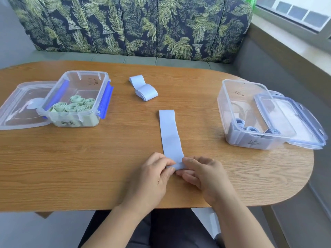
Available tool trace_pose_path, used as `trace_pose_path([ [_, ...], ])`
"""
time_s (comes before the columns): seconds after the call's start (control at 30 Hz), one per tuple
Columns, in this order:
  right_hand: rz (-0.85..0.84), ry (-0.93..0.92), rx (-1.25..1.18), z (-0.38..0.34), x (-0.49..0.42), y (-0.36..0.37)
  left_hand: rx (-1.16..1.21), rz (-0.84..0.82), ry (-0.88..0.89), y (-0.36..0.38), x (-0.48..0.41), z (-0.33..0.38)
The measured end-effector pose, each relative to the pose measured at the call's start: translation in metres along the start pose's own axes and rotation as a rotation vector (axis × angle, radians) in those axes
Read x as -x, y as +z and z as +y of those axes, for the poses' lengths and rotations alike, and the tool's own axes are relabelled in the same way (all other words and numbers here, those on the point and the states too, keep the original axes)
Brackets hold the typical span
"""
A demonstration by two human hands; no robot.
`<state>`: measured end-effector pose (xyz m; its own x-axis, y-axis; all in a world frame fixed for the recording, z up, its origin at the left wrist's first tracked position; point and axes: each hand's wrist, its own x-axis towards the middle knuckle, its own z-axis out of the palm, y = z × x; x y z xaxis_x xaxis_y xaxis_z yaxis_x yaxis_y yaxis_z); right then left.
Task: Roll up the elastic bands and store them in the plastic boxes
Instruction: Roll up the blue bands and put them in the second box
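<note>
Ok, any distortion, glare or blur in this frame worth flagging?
Head view: wide-angle lens bows the table edges; soft daylight from the window, no harsh shadows; faint sheen on the right box; blue band looks sharp.

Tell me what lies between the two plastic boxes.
Head view: two light-blue bands. The folded band lies farther back; the flat band runs toward the person, near end pinched by left hand and right hand.

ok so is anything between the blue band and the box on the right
Nothing visible: bare table lies between the band and the right box. Its lid rests over the right side, leaving the left open.
</note>
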<state>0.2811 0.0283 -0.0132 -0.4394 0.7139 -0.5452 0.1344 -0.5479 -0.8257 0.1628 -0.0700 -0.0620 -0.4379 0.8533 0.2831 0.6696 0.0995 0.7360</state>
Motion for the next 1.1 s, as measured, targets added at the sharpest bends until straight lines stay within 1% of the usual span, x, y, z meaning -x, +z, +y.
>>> trace_pose_path([
  [0.1, 0.055, -0.116, 0.004, 0.004, 0.001, 0.004, 0.050, 0.013, -0.024, -0.001, -0.003, 0.004],
  [0.17, 0.072, -0.194, -0.012, 0.004, 0.000, 0.006, 0.129, 0.050, -0.097, -0.004, -0.007, 0.010],
  [0.2, 0.080, -0.226, -0.032, 0.003, -0.001, 0.007, 0.177, 0.076, -0.174, -0.007, -0.009, 0.015],
  [0.27, 0.091, -0.271, -0.077, -0.001, -0.003, 0.008, 0.331, 0.083, -0.444, -0.014, -0.016, 0.023],
  [0.33, 0.083, -0.291, -0.108, -0.005, -0.006, 0.008, 0.626, -0.018, -0.735, -0.022, -0.026, 0.029],
  [0.37, 0.074, -0.296, -0.111, -0.006, -0.007, 0.008, 0.768, -0.101, -0.830, -0.024, -0.030, 0.032],
  [0.4, 0.065, -0.299, -0.105, -0.007, -0.008, 0.009, 0.862, -0.174, -0.868, -0.025, -0.033, 0.035],
  [0.43, 0.057, -0.299, -0.095, -0.007, -0.009, 0.010, 0.907, -0.208, -0.869, -0.024, -0.034, 0.037],
  [0.47, 0.050, -0.298, -0.089, -0.006, -0.010, 0.011, 0.918, -0.197, -0.858, -0.022, -0.036, 0.037],
  [0.57, 0.031, -0.294, -0.095, -0.004, -0.013, 0.013, 0.920, -0.117, -0.815, -0.017, -0.040, 0.032],
  [0.67, 0.024, -0.300, -0.069, -0.006, -0.017, 0.015, 0.905, -0.085, -0.742, -0.015, -0.043, 0.025],
  [0.8, 0.016, -0.344, -0.015, -0.020, -0.029, 0.020, 0.974, -0.079, -0.622, -0.020, -0.055, 0.021],
  [0.9, -0.006, -0.351, -0.028, -0.032, -0.042, 0.026, 0.960, -0.041, -0.549, -0.022, -0.071, 0.014],
  [1.0, -0.045, -0.318, -0.028, -0.042, -0.055, 0.031, 0.937, 0.050, -0.508, -0.019, -0.086, 0.004],
  [1.1, -0.127, -0.251, -0.054, -0.047, -0.068, 0.033, 0.903, 0.101, -0.471, -0.017, -0.097, -0.005],
])
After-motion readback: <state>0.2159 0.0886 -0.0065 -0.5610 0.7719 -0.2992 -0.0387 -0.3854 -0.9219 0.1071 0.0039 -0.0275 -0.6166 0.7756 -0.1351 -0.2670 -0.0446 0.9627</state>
